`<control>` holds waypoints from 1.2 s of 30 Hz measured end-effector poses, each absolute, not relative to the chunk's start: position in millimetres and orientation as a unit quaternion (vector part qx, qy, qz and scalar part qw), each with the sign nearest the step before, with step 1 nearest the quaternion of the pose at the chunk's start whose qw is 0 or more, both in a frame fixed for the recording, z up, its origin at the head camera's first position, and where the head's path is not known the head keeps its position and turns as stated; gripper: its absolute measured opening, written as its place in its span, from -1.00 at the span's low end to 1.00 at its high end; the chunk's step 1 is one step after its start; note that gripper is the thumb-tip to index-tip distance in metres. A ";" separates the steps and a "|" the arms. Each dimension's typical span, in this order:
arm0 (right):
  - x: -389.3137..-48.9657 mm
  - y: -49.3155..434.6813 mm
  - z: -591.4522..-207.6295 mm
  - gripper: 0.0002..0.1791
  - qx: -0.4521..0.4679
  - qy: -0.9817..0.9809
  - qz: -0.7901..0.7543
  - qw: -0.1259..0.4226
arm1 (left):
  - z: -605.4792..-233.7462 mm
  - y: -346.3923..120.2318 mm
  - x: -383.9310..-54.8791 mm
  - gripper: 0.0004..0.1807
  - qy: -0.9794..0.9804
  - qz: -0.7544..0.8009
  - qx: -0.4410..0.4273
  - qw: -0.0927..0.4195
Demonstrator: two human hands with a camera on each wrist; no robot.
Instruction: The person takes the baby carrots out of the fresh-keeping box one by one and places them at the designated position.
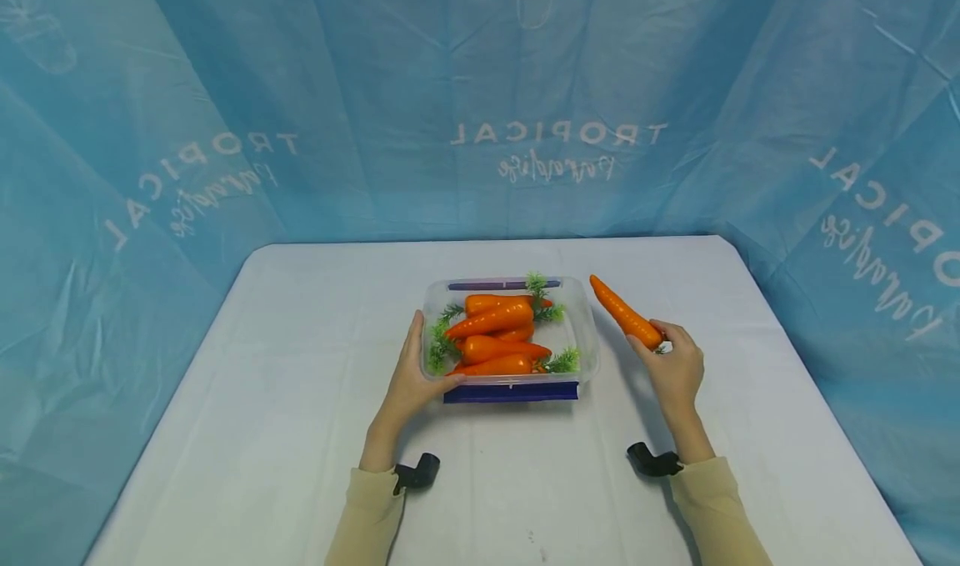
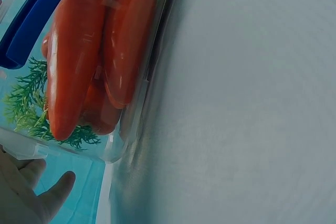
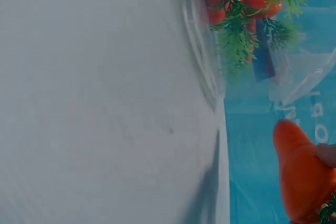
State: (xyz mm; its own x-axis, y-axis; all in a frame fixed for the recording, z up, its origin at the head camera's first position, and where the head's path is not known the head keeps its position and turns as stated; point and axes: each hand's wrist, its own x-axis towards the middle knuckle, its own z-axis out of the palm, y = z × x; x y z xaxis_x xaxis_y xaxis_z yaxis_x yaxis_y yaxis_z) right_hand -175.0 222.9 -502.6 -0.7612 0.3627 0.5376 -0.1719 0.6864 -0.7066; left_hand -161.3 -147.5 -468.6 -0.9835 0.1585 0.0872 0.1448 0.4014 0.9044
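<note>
A clear plastic container with blue clip flaps holds several orange carrots with green leafy tops. My left hand grips its near left corner, thumb at the front rim and fingers along the left wall. To the right of the container, my right hand pinches one carrot by its thick top end, the tip pointing away and to the left. In the right wrist view that carrot appears at the lower right, apart from the container. Part of the right hand is out of that view.
A white cloth covers the table. Behind and at both sides hangs a blue curtain with mirrored lettering. The blue front flap sticks out toward me. A black camera mount sits on each wrist.
</note>
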 end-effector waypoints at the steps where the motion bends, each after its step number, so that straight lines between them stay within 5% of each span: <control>1: -175.3 222.5 -504.5 -0.58 -0.060 -0.855 0.388 0.338 | -468.8 -147.7 -161.3 0.21 0.836 0.541 0.090 0.007; 23: -174.3 218.6 -518.4 -0.58 -0.073 -0.879 0.382 0.278 | -470.6 -148.6 -162.4 0.22 0.838 0.540 0.083 0.012; 36: -173.6 219.0 -528.1 -0.57 -0.084 -0.894 0.378 0.224 | -511.9 -155.2 -177.3 0.30 0.841 0.534 0.083 -0.016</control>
State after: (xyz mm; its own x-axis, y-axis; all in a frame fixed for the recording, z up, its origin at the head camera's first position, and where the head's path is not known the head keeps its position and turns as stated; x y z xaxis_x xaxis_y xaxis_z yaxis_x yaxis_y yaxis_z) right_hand -173.6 219.0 -528.1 -0.8857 0.3196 0.3368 -0.0192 0.6996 -0.7143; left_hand -177.3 -155.2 -511.9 -0.9858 0.1219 0.1152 0.1561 0.4155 0.8961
